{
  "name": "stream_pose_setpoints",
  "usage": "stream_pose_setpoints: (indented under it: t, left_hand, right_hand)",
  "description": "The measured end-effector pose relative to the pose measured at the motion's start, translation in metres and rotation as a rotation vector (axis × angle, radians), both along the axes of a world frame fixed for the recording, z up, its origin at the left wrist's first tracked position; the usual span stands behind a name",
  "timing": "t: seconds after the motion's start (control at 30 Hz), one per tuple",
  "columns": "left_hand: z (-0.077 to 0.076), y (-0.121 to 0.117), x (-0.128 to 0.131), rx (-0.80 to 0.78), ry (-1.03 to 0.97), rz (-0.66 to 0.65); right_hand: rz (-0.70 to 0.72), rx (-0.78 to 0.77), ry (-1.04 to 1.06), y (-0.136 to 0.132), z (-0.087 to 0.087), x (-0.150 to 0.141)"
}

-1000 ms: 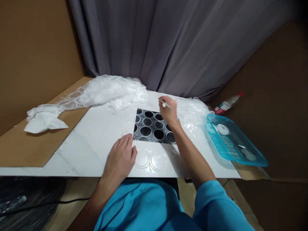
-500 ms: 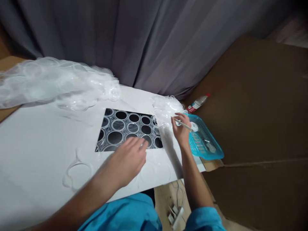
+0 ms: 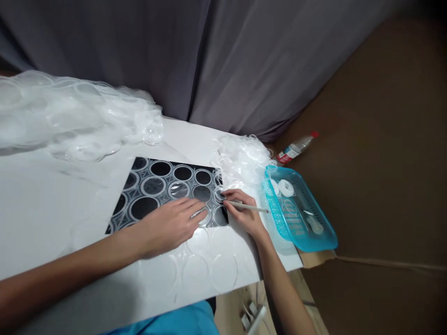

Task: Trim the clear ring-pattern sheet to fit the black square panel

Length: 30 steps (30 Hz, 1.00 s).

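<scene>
A clear plastic sheet with rows of round outlines point(image 3: 153, 185) lies over a black rectangle on the white tabletop; its clear part continues toward the front edge. My left hand point(image 3: 174, 221) rests palm down on this sheet, fingers extended and slightly bent. Something small and shiny shows by its fingertips, too unclear to name. Between the thumb and fingers of my right hand point(image 3: 244, 211) is a slim white pen-like tool point(image 3: 249, 206). Its inner end meets a ring outline at the sheet's right side; the exact tip is hard to make out.
A large heap of clear ring-patterned sheets point(image 3: 84, 116) lies at the back left. Clear plastic scraps point(image 3: 240, 156) are piled behind my right hand. A blue basket point(image 3: 323, 235) at right holds white rings point(image 3: 286, 188). Beyond it lies a bottle point(image 3: 296, 148); cardboard point(image 3: 391, 186) stands right.
My right hand has come down and left from beside the scrap pile to the sheet, with the pen-like tool. My left hand stays on the sheet. The view has shifted slightly.
</scene>
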<state>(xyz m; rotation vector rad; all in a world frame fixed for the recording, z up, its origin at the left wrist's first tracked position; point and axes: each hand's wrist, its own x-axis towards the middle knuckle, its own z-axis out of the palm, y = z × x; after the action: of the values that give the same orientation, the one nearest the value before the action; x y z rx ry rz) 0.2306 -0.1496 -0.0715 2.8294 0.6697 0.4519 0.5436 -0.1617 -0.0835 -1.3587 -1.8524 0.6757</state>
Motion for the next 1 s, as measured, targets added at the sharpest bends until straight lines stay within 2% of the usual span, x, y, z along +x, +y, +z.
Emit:
stream_pose_setpoints:
  t: [0.1, 0.17, 0.23, 0.3, 0.37, 0.43, 0.53, 0.7, 1.0]
  left_hand:
    - [0.001, -0.001, -0.034, 0.062, 0.072, 0.009]
    - [0.000, -0.006, -0.044, 0.103, 0.099, 0.046]
    - [-0.003, -0.015, -0.046, 0.116, 0.107, 0.127]
    - [-0.009, -0.026, -0.044, 0.117, 0.085, 0.268]
    - [-0.014, -0.035, -0.043, 0.110, 0.059, 0.311]
    - [-0.018, -0.040, -0.045, 0.112, 0.045, 0.324]
    - [-0.021, -0.039, -0.050, 0.103, 0.037, 0.322]
    - [-0.025, -0.034, -0.054, 0.097, -0.009, 0.299]
    - [-0.027, -0.034, -0.052, 0.101, 0.005, 0.296]
  right_hand:
    - [-0.012, 0.055, -0.034, 0.001, 0.008, -0.014]
    - [0.009, 0.057, -0.018, 0.008, 0.019, -0.030]
    - [0.081, 0.016, 0.007, 0.021, 0.033, -0.051]
    - [0.201, -0.055, 0.019, 0.036, 0.046, -0.073]
    - [0.322, -0.119, 0.017, 0.049, 0.054, -0.093]
    - [0.393, -0.152, 0.015, 0.058, 0.054, -0.109]
    - [0.401, -0.164, 0.032, 0.064, 0.043, -0.121]
    - [0.373, -0.167, 0.070, 0.058, 0.027, -0.122]
    - [0.380, -0.132, 0.009, 0.052, 0.028, -0.120]
